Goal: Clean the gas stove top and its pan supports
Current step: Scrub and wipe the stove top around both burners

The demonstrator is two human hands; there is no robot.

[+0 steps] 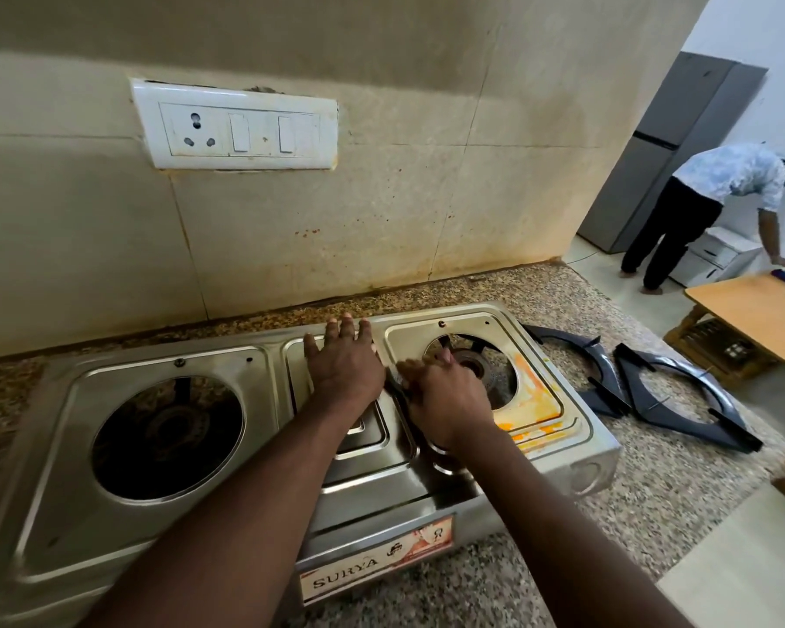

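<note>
A steel two-burner gas stove point(164, 369) sits on the granite counter with both pan supports off. My left hand point(343, 360) lies flat, fingers straight, on the raised middle panel near the stove's back edge. My right hand point(445, 401) is curled round a small grey scrubbing thing point(397, 378), mostly hidden, pressed against the left rim of the right burner tray. Orange stains point(533, 401) cover that tray's right and front side. Two black pan supports point(680, 396) lie on the counter to the right of the stove.
The stained tiled wall with a white switchboard point(234, 124) rises behind the stove. The counter point(653, 487) ends at the right. Beyond it another person point(717, 201) bends over near a grey fridge point(658, 156), and a wooden table point(757, 310) stands close by.
</note>
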